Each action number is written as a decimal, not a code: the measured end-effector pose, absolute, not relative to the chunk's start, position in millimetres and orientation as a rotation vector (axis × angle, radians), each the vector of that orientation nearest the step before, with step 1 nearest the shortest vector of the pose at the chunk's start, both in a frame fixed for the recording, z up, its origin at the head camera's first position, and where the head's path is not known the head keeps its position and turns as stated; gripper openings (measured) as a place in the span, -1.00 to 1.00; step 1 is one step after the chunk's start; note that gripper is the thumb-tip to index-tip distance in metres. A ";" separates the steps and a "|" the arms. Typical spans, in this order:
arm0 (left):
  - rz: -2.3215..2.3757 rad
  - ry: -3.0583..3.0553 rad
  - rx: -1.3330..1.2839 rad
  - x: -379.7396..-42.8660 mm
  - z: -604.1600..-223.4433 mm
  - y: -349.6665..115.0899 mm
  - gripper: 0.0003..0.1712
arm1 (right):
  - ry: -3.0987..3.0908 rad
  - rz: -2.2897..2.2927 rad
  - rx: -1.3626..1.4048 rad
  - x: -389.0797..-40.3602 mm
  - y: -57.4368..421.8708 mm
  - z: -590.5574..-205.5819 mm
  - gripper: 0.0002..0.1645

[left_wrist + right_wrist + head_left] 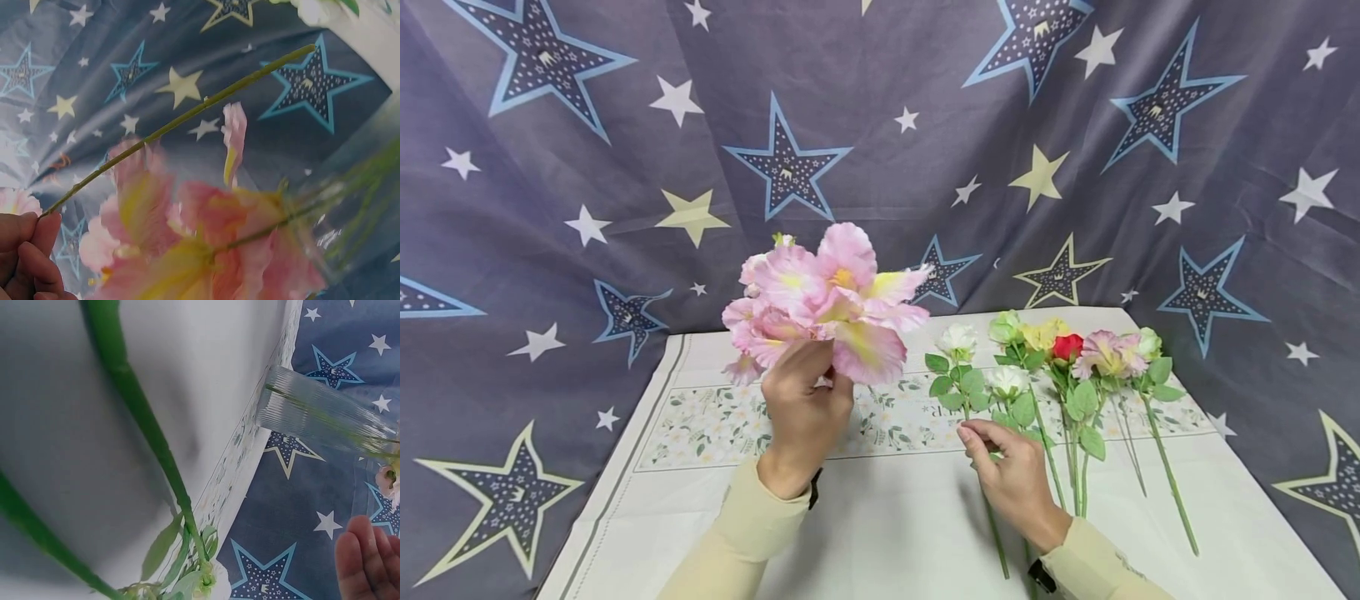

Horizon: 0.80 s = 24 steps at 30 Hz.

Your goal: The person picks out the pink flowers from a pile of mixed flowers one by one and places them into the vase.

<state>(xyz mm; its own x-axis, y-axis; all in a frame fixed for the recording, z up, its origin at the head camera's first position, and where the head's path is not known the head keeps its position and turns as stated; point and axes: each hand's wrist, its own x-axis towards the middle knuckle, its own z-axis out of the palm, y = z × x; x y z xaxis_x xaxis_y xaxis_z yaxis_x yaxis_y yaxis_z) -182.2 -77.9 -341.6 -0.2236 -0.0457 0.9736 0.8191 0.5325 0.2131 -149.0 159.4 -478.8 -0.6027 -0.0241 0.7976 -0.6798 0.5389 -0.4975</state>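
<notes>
My left hand [805, 408] is raised in front of a cluster of pink flowers with yellow centres [842, 308]. In the left wrist view, its thumb and fingers pinch one pink flower's long green stem [206, 104], whose bare end points up and away. Other pink flowers stand in a clear ribbed glass vase [312, 409], largely hidden in the head view. My right hand [1011, 475] hovers low over the table by a white rose [957, 340] and its stem. Its fingers [365, 556] bend loosely, with no stem between them in the right wrist view.
Right of the right hand lie another white rose [1007, 382], a red rose [1067, 347], a yellow flower [1047, 333], a pink-purple flower [1108, 354] and pale green roses, stems toward me. A star-patterned curtain [880, 125] hangs behind the white-covered table [880, 533].
</notes>
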 end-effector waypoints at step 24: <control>-0.843 -1.416 -0.642 -182.8 -314.4 -93.4 -0.60 | -2.012 1.051 0.550 -150.5 161.2 -480.5 -0.81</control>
<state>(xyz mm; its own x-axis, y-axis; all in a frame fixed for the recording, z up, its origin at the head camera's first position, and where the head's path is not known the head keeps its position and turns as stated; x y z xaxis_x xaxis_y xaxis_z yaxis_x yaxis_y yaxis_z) -182.8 -93.4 -314.4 -0.0393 -0.1197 0.9920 0.8151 0.5705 0.1012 -150.5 161.2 -480.5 -0.5985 -0.0185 0.8009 -0.6678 0.5638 -0.4860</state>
